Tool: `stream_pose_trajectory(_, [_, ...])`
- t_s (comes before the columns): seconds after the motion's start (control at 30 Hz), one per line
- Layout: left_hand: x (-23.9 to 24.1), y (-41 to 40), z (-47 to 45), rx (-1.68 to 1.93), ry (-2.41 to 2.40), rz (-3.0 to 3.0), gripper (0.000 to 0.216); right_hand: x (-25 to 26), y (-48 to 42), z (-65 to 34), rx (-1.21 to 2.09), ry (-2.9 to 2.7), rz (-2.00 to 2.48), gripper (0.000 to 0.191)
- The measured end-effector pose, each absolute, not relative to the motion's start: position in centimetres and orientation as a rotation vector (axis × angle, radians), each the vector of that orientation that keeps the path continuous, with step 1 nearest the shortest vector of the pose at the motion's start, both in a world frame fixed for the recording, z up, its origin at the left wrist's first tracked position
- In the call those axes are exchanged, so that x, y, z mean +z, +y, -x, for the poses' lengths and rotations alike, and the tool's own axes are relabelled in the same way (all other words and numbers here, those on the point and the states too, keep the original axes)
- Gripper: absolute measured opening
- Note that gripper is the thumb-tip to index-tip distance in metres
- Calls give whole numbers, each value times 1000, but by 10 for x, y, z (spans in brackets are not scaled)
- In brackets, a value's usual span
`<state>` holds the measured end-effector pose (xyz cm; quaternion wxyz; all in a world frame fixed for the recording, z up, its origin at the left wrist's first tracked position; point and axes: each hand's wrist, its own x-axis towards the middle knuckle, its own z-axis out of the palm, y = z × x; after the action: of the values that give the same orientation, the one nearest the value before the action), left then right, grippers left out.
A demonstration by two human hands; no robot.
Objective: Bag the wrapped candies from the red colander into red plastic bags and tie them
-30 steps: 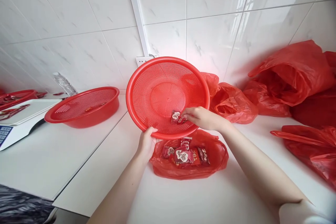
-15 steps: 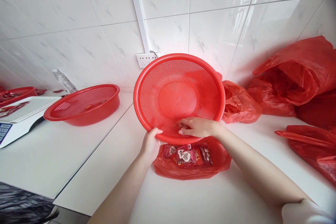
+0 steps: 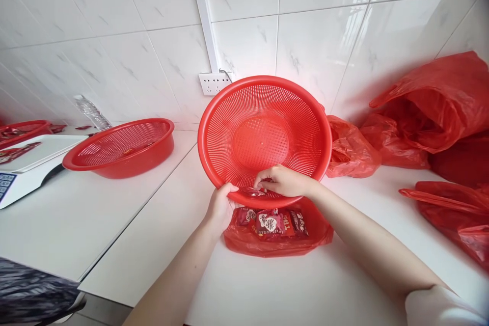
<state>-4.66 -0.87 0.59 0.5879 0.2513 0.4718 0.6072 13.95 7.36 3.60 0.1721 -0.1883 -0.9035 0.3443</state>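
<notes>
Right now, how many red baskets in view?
3: a tilted basket with its rim in the left hand; a second basket beside the scale; a third basket, cut off at the far-left edge. Others may be hidden.

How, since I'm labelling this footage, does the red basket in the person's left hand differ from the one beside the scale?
The held basket is tipped toward the camera, partly hiding the open red bag; the other basket sits on the table. The left hand grips the held basket's rim while the right hand reaches inside; no hand touches the other basket. Both are red, with perforated sides.
</notes>
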Motion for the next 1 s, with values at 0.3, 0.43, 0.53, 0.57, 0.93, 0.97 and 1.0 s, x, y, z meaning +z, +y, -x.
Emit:
stream_pose_trajectory(0.3, [8,-9,46,1441,1050,-625,25,32,74,-137,964,-2401,689,18])
stream_pose_trajectory(0.43, [7,-9,47,1450,1036,-642,24,29,74,-138,1018,-2347,697,30])
stream_pose_trajectory(0.53, [6,-10,47,1446,1023,-658,28,31,71,-138,1052,-2291,705,46])
stream_pose_trajectory(0.57, [6,-10,47,1442,1022,-658,29,33,70,-139,1043,-2284,721,47])
stream_pose_trajectory(0.93, [5,-8,46,1454,1068,-643,25,35,63,-140,996,-2751,977,77])
stream_pose_trajectory(0.97, [4,-7,48,1450,1072,-627,25,37,62,-140,1016,-2754,947,76])
stream_pose_trajectory(1.0, [4,-6,49,1440,1076,-608,25,39,61,-140,1022,-2745,904,73])
